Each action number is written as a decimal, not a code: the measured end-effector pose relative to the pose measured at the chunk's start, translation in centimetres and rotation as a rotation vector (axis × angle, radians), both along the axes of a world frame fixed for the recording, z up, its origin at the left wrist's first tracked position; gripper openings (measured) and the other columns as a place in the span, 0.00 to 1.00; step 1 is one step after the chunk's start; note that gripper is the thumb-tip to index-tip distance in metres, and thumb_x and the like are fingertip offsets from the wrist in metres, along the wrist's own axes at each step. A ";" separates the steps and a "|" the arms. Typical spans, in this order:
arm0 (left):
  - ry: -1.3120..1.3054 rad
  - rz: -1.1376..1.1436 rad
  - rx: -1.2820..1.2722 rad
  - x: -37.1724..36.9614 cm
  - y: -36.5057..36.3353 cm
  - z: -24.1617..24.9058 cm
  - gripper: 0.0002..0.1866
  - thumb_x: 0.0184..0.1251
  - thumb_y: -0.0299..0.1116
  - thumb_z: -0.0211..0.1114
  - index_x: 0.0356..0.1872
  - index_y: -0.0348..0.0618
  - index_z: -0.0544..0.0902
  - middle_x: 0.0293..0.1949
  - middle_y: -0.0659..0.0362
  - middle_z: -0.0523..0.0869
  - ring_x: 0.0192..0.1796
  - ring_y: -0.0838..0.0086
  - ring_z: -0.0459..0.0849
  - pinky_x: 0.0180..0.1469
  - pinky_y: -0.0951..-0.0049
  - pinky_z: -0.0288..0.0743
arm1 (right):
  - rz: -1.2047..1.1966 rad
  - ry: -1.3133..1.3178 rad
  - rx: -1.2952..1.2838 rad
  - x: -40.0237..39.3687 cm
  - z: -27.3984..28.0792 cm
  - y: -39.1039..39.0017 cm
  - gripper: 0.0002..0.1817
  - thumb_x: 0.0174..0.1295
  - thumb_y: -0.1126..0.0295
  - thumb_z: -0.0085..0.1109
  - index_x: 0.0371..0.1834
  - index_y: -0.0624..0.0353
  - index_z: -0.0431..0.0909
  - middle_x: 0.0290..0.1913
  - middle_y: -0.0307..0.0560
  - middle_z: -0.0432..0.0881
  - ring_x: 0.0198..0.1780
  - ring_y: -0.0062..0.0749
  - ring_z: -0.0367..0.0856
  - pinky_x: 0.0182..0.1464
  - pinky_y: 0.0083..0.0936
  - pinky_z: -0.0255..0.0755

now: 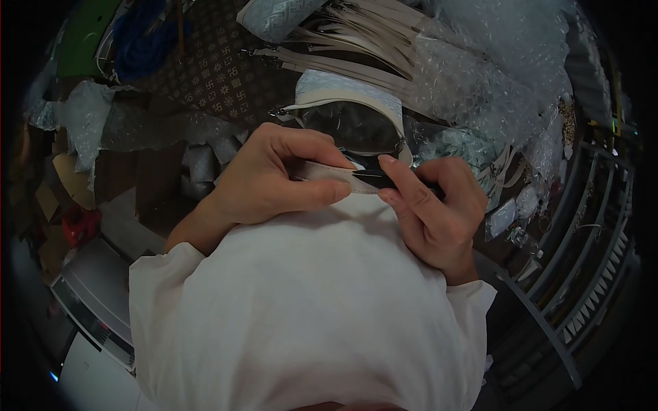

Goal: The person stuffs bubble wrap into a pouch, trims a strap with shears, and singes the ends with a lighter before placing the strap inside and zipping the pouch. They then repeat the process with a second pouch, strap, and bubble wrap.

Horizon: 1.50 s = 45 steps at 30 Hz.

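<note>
A white stitched strap (327, 172) is pinched between the thumb and fingers of my left hand (277, 175). My right hand (439, 205) grips a small black pointed tool (375, 179), whose tip lies against the strap. Just beyond both hands is a pale woven-pattern pouch (349, 83) with its zipper open and a dark lining showing. A metal clasp (277, 111) hangs at the pouch's left corner.
Behind the pouch lie many beige straps (356, 34), with bubble wrap (480, 61) to their right. Brown patterned fabric (226, 75) covers the back left. A cardboard box (157, 178) stands left, a metal rack (582, 274) right.
</note>
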<state>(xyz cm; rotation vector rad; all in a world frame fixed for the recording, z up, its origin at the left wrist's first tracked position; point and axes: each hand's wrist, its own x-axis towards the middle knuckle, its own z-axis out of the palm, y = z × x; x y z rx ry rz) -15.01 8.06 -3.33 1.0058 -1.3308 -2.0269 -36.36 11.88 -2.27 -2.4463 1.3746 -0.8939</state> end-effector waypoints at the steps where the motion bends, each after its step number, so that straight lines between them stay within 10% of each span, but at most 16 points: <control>1: 0.005 -0.003 0.019 0.0 0.0 0.0 0.08 0.47 0.25 0.67 0.30 0.34 0.82 0.23 0.67 0.79 0.26 0.89 0.71 0.28 0.86 0.62 | 0.005 0.005 -0.017 0.0 -0.1 0.0 0.17 0.41 0.64 0.66 0.38 0.52 0.81 0.20 0.37 0.65 0.20 0.26 0.65 0.18 0.20 0.59; 11: 0.014 -0.021 0.071 -0.1 -0.2 0.2 0.09 0.47 0.25 0.67 0.32 0.35 0.83 0.25 0.65 0.81 0.28 0.87 0.74 0.30 0.86 0.65 | -0.274 -0.299 0.145 -1.0 -0.4 -0.3 0.17 0.44 0.68 0.66 0.40 0.57 0.81 0.21 0.40 0.68 0.20 0.28 0.66 0.20 0.20 0.60; 45: 0.015 0.011 0.069 -0.4 -0.1 -0.1 0.09 0.45 0.23 0.65 0.32 0.35 0.83 0.23 0.64 0.79 0.26 0.85 0.72 0.27 0.84 0.61 | -0.017 -0.040 -0.022 -0.7 -0.9 0.3 0.17 0.42 0.65 0.67 0.38 0.54 0.82 0.21 0.36 0.67 0.20 0.26 0.66 0.18 0.21 0.60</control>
